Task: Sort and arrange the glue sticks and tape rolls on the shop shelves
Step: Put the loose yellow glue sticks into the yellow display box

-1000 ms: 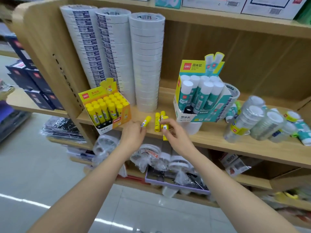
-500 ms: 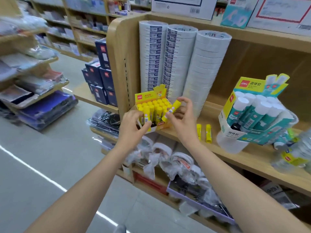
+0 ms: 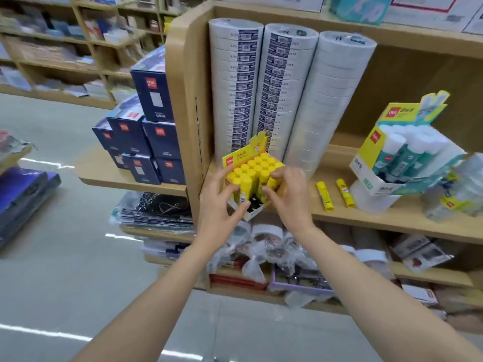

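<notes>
A person's left hand [image 3: 218, 207] is gripping the front left side of a yellow display box [image 3: 244, 155], fingers and thumb curled around it. The box is sitting at the left end of a wooden shelf [image 3: 392, 218], packed with upright yellow sticks. The right hand [image 3: 292, 199] is pinching a glue stick [image 3: 270, 182] at the box's front right corner, between thumb and bent fingers. Two loose glue sticks [image 3: 325, 195] are lying flat on the shelf just to the right. Three tall columns of white tape rolls [image 3: 274, 95] are standing behind the box. A teal glue box [image 3: 376, 165] is leaning farther right.
</notes>
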`<state>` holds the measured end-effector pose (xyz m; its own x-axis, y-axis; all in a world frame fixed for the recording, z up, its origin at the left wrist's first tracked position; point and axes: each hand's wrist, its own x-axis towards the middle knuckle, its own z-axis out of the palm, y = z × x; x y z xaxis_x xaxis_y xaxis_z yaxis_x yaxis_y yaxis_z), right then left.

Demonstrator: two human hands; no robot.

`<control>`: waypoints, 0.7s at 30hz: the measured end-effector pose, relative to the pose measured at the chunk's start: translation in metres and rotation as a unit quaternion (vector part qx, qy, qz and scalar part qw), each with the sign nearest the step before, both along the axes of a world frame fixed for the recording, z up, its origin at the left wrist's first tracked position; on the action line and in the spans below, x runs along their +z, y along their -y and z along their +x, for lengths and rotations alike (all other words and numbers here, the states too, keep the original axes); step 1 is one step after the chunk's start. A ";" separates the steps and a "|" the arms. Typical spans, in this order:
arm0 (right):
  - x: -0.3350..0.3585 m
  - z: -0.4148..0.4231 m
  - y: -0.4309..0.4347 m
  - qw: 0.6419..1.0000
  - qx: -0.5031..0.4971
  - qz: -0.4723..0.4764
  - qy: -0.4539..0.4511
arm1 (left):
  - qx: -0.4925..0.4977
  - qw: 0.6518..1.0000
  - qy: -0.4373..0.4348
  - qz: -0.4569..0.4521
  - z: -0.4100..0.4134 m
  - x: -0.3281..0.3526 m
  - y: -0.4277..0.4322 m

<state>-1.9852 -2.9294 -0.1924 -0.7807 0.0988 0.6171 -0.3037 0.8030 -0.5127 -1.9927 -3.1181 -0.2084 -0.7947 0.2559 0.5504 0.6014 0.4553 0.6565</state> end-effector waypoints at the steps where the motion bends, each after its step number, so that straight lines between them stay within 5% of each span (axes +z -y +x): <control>1: -0.001 0.000 -0.001 1.000 -0.002 0.018 -0.007 | -0.009 1.000 0.007 0.011 -0.001 0.000 0.001; 21: 0.000 -0.003 -0.007 0.995 -0.012 0.100 -0.009 | -0.033 0.996 0.070 0.040 -0.004 -0.003 0.000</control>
